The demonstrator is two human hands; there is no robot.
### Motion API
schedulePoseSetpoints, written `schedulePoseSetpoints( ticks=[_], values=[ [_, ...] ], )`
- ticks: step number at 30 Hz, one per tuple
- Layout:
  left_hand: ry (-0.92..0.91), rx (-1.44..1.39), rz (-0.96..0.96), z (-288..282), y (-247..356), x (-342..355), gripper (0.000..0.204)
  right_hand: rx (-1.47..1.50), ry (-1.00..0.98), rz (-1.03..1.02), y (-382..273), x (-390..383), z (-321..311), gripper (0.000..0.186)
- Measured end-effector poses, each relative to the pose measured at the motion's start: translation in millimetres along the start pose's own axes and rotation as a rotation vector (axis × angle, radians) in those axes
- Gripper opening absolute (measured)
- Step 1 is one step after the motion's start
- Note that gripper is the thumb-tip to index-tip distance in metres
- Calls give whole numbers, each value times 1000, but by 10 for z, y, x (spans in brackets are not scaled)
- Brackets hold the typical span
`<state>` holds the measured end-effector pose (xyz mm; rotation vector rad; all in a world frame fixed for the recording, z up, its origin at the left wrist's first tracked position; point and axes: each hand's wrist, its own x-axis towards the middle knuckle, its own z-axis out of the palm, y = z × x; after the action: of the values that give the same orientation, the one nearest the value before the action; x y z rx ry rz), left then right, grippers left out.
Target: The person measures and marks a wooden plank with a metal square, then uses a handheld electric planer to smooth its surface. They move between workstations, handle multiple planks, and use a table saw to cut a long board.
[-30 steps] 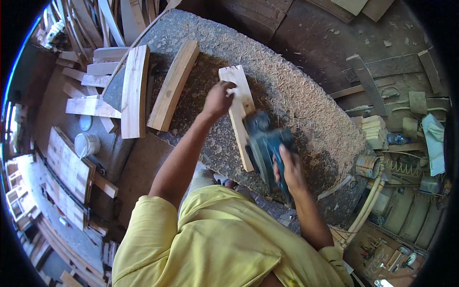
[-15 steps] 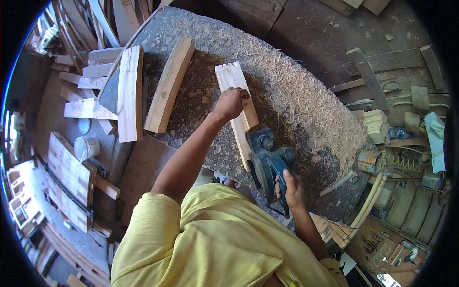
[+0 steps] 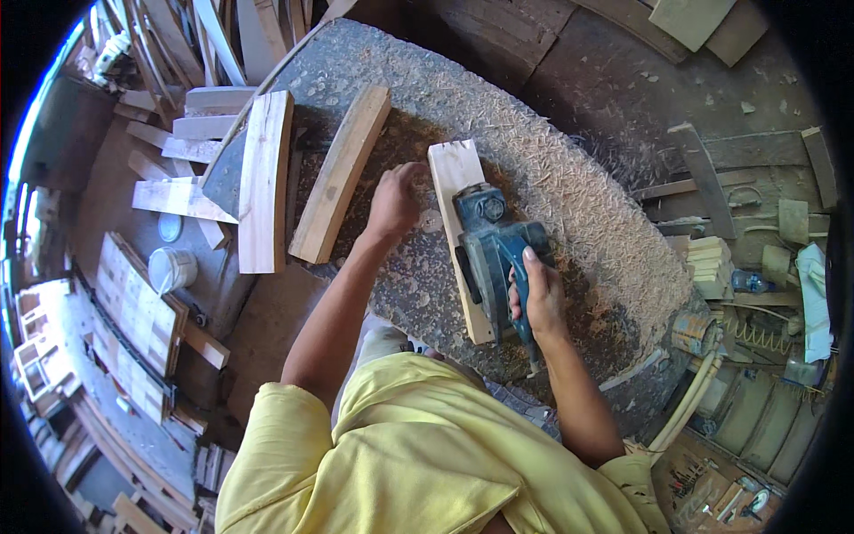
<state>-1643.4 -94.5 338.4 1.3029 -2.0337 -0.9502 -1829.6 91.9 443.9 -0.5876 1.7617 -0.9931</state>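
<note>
An electric hand planer, dark and teal, rests on a pale wooden board and covers its middle. My right hand is wrapped round the planer's rear handle. My left hand hovers just left of the board's far end, apart from it. Its fingers are loosely bent and hold nothing. Left of that hand, a brownish wooden block lies slanted on the workbench. Beyond it a wider pale block lies at the bench's left edge.
Wood shavings cover the far and right side of the bench. Stacked offcuts and a white bucket stand left of it. At the right are a bundle of wood strips, a plastic bottle and a coiled hose.
The planer has moved forward along the board, with my right hand on it. My left hand has come off the board and shifted to the left.
</note>
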Motion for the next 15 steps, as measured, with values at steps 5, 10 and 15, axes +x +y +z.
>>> schedulePoseSetpoints(
  ticks=[5,10,15],
  values=[
    [105,-16,-99,-264,-78,-257,38,-1,-33,-24,-199,309,157,55],
    [134,-82,-82,-152,-34,-381,34,12,-60,-48,-471,651,270,56],
    [172,-32,-32,-103,-89,-461,30,101,-106,-17,-268,154,-12,54]
  ],
)
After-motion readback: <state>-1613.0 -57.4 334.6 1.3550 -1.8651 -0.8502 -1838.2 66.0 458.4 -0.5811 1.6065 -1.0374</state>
